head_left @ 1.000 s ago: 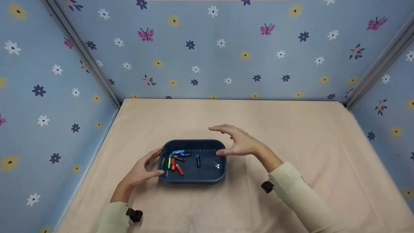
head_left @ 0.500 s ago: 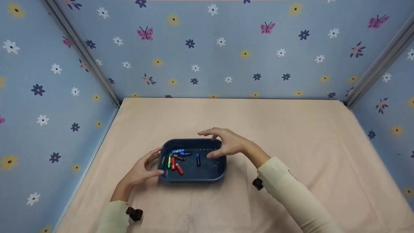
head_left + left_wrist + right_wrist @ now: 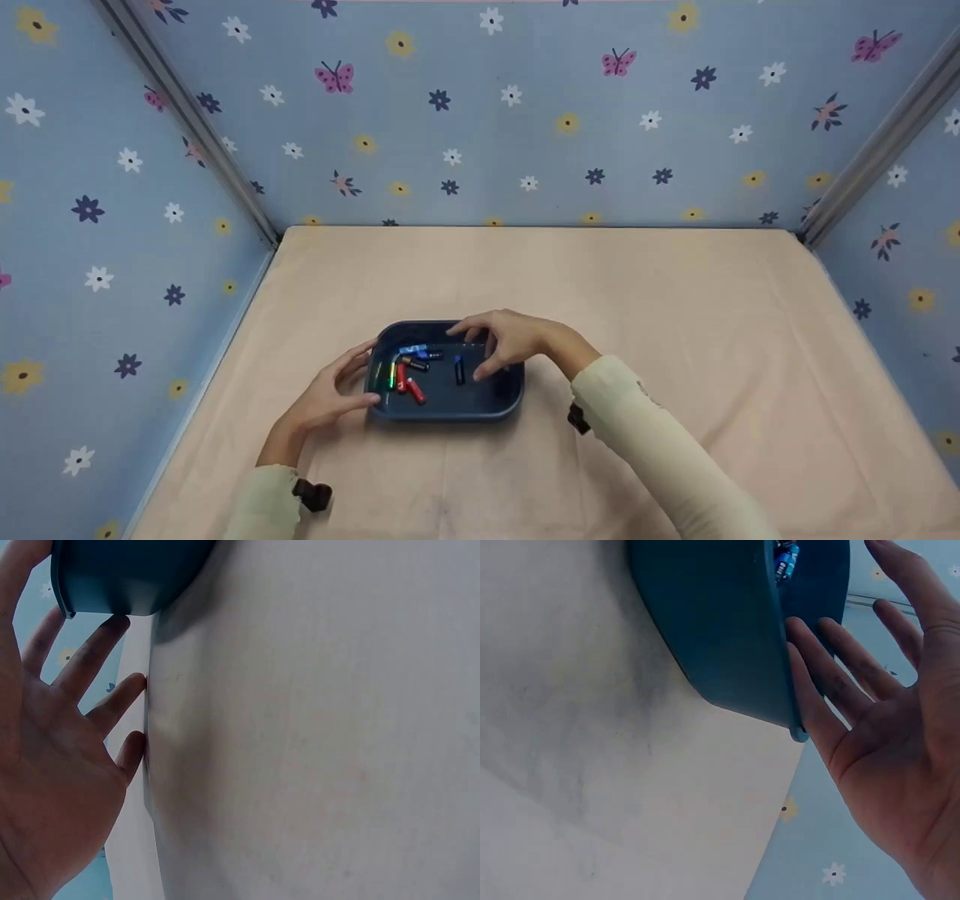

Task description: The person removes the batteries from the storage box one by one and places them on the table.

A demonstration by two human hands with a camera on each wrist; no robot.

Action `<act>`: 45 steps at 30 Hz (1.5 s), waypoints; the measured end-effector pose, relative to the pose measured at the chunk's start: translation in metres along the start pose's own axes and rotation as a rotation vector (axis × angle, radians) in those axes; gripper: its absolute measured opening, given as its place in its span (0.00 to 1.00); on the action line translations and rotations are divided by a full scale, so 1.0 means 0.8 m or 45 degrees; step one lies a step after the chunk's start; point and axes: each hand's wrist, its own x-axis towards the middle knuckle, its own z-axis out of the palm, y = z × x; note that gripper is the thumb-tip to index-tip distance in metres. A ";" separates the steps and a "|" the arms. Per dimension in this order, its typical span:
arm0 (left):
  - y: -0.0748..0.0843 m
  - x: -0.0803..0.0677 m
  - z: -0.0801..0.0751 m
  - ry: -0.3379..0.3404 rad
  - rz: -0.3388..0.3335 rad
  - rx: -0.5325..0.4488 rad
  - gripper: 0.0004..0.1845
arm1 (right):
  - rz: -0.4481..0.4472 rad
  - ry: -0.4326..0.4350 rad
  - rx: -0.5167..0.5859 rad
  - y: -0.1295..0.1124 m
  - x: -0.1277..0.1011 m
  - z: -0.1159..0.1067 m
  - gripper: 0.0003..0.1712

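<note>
- Blue-and-black battery [image 3: 460, 370]: lying alone on the floor of the tray [image 3: 442, 418], right of the other batteries [image 3: 416, 391]; probably light, rigid, slick, best pinched across its middle.
- Right hand [image 3: 514, 337]: spread over the tray's right half, thumb near the battery, holding nothing.
- Left hand [image 3: 328, 393]: thumb and fingers spread, touching the tray's left end.

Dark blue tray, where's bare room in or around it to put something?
Inside the tray, the near right corner is bare, right of the lone battery. Crowded: the left end, with clustered batteries, and the far right, beneath the right hand. Outside, the cloth is bare between the tray's far rim and the patterned wall.
</note>
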 end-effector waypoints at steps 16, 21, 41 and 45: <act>0.002 0.001 -0.001 -0.001 -0.019 0.008 0.50 | 0.241 -0.161 -0.109 -0.010 0.028 0.009 0.48; 0.002 0.001 -0.001 -0.010 -0.021 0.010 0.51 | 0.339 -0.179 -0.110 -0.014 0.035 0.012 0.47; 0.000 0.002 -0.001 -0.009 -0.018 -0.001 0.51 | 0.462 -0.065 -0.261 -0.017 0.052 0.033 0.39; 0.001 0.002 -0.002 -0.012 -0.021 0.000 0.51 | 0.461 0.009 -0.374 -0.015 0.055 0.043 0.38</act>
